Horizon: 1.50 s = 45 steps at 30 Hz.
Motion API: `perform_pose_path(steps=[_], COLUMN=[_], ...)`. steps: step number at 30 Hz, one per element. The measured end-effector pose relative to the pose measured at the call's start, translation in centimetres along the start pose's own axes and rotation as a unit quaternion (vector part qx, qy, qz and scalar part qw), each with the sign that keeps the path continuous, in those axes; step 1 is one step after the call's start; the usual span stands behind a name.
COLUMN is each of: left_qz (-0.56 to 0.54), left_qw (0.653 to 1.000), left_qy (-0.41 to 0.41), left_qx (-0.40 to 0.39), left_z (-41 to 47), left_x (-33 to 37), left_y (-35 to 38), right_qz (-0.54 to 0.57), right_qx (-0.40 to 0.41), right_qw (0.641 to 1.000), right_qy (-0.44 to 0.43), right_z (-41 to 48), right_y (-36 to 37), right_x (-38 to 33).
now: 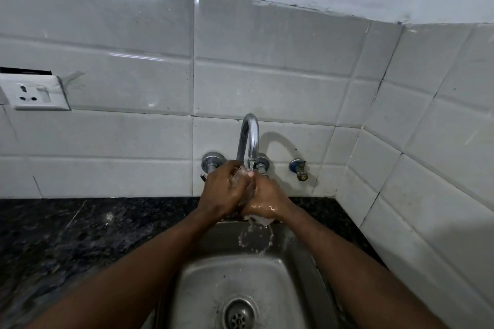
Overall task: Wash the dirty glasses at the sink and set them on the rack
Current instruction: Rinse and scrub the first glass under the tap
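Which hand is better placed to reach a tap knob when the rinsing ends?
Left, probably: the left hand lies just below the exposed left knob, while the right hand grips the glass lower down.

Two hands (222, 189) (267, 196), one glass (238, 176) (mostly hidden between them), one tap (250, 139), one sink (203, 288), one wall socket (34, 95)

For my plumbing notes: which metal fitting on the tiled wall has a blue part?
The small valve far right of the curved chrome faucet; its collar is blue, while the round knob left of it is plain chrome.
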<state>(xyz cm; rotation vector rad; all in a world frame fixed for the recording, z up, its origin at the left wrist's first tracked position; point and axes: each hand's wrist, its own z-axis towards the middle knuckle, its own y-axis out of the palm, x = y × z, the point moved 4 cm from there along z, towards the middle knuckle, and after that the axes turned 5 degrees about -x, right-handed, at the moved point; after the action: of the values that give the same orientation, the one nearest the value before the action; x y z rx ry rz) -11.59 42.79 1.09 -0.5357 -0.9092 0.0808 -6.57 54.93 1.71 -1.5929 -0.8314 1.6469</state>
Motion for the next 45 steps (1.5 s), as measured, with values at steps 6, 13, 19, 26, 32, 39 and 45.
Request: perform_pose_path(steps=[6, 13, 19, 26, 32, 39, 45], left_qz=[0.108, -0.192, -0.231, -0.222, -0.212, -0.349, -0.212], left_qw=[0.980, 0.951, 0.906, 0.884, 0.875, 0.794, 0.891], left_qy=[-0.164, -0.241, -0.351, -0.410, -0.434, -0.491, -0.402], left_qx=[-0.031, -0.005, 0.045, 0.040, 0.006, -0.077, 0.004], left_z=[0.6, -0.1, -1.3, -2.3, -3.1, -5.6, -3.5], left_x=[-0.7, 0.4, -3.2, -5.2, -5.8, -3.7, -0.5], left_y=[0.9, 0.1, -0.3, -0.7, 0.2, 3.4, 3.1], right_qz=[-0.165, 0.154, 0.196, 0.124, 0.072, 0.236, 0.513], right_qx=[0.059, 0.010, 0.135, 0.169, 0.163, 0.293, 0.357], right_qw=[0.985, 0.987, 0.970, 0.976, 0.980, 0.926, 0.754], right_qy=[-0.008, -0.043, -0.043, -0.057, -0.088, 0.000, 0.204], right_z=[-0.6, -1.4, -1.4, -0.9, -0.6, -1.2, -2.0], right_y=[0.7, 1.2, 2.4, 2.4, 2.6, 2.2, 5.0], right_x=[-0.5, 1.0, 1.2, 1.1, 0.9, 0.7, 2.2])
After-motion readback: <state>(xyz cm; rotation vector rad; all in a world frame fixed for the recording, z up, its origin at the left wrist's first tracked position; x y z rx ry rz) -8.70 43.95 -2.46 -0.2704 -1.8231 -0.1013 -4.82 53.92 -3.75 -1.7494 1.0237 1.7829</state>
